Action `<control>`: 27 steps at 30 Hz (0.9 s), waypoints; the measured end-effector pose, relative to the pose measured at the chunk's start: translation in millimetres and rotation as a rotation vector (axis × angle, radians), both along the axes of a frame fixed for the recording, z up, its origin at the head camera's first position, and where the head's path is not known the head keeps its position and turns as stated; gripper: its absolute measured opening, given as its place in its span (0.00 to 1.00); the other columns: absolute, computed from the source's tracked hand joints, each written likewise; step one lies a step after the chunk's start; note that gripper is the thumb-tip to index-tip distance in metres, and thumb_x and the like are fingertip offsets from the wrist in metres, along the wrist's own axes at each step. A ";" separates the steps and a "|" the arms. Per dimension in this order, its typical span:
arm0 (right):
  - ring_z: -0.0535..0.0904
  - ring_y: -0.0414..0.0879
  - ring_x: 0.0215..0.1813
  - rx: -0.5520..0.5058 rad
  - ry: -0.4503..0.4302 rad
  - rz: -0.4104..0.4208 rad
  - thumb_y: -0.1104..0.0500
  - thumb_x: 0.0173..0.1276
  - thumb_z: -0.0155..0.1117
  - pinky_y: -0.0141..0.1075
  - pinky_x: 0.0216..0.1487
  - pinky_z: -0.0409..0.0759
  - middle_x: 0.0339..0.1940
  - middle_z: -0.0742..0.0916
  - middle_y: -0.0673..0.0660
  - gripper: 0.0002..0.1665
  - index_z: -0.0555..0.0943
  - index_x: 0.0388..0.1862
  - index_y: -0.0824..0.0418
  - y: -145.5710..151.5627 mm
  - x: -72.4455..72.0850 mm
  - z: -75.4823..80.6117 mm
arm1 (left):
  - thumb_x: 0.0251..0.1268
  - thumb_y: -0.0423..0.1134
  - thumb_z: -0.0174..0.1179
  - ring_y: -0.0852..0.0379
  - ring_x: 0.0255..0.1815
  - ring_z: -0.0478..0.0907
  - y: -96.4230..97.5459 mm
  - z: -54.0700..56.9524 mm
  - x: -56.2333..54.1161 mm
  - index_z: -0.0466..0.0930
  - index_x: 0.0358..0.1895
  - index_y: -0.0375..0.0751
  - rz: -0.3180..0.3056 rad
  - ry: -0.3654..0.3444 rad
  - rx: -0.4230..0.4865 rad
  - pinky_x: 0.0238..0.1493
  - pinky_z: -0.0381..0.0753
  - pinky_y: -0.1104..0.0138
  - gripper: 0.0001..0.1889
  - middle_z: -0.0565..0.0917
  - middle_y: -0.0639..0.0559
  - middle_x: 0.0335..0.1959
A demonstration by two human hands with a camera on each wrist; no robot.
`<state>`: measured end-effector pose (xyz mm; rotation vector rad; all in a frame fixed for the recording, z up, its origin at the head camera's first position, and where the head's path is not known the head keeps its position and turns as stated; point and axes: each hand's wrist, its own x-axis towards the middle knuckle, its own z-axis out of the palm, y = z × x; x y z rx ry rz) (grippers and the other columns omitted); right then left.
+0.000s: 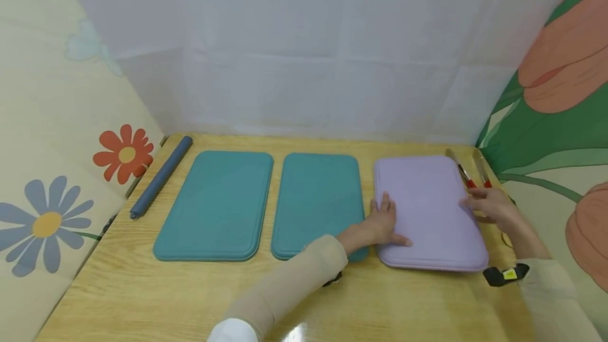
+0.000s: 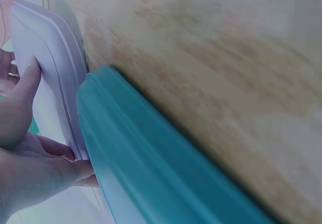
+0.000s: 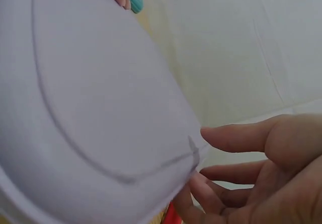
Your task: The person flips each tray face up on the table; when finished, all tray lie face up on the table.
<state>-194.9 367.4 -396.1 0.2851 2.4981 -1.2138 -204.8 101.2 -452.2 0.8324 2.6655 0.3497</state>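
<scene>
On table's right side, lilac board [image 1: 429, 212] lies flat w/ long axis running near-to-far, betw. both hands. Left hand [image 1: 383, 221] rests on its left edge, fingers straight, thumb along the side; right hand [image 1: 489, 206] at right edge, fingers relaxed & loosely spread. Teal board [image 1: 317, 205] just beside left edge.

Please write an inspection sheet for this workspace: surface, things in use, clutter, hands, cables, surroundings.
Surface: wooden table, some glare at the near edge.
Job's things: lilac board lies flat, beside two teal boards.
Clutter: blue roll at far left; two red-handled tools behind the lilac board.
Hands: left hand rests flat on the lilac board's left edge; right hand touches its right edge, fingers relaxed.
Cables: nothing seen.
Surroundings: white sheet behind, flowered panels at both sides.
</scene>
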 end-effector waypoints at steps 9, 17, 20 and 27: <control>0.74 0.34 0.39 0.017 0.049 0.034 0.59 0.68 0.62 0.41 0.46 0.83 0.49 0.78 0.68 0.40 0.58 0.68 0.82 5.3 -1.5 8.5 | 0.56 0.66 0.61 0.35 0.75 0.43 -5.2 0.7 -2.4 0.46 0.74 0.27 -0.008 -0.058 0.022 0.75 0.46 0.56 0.57 0.42 0.32 0.76; 0.77 0.38 0.36 0.051 0.118 0.104 0.58 0.68 0.64 0.39 0.40 0.84 0.39 0.82 0.56 0.39 0.61 0.66 0.84 8.9 -3.1 21.2 | 0.56 0.63 0.63 0.35 0.75 0.45 -11.0 5.0 -4.0 0.44 0.75 0.28 0.003 -0.123 0.120 0.73 0.51 0.60 0.57 0.41 0.34 0.77; 0.78 0.36 0.34 0.022 0.123 0.104 0.59 0.68 0.64 0.39 0.39 0.84 0.39 0.81 0.56 0.39 0.60 0.66 0.83 7.4 -2.4 26.5 | 0.55 0.63 0.64 0.36 0.76 0.43 -12.3 5.4 -5.1 0.43 0.75 0.29 0.020 -0.152 0.153 0.73 0.51 0.61 0.57 0.40 0.36 0.77; 0.81 0.37 0.31 -0.046 0.088 0.067 0.62 0.67 0.65 0.37 0.36 0.85 0.34 0.82 0.49 0.39 0.59 0.66 0.84 5.7 -5.6 35.1 | 0.55 0.62 0.65 0.38 0.76 0.41 -15.1 4.8 -6.2 0.43 0.76 0.30 0.036 -0.191 0.201 0.73 0.50 0.61 0.57 0.39 0.38 0.78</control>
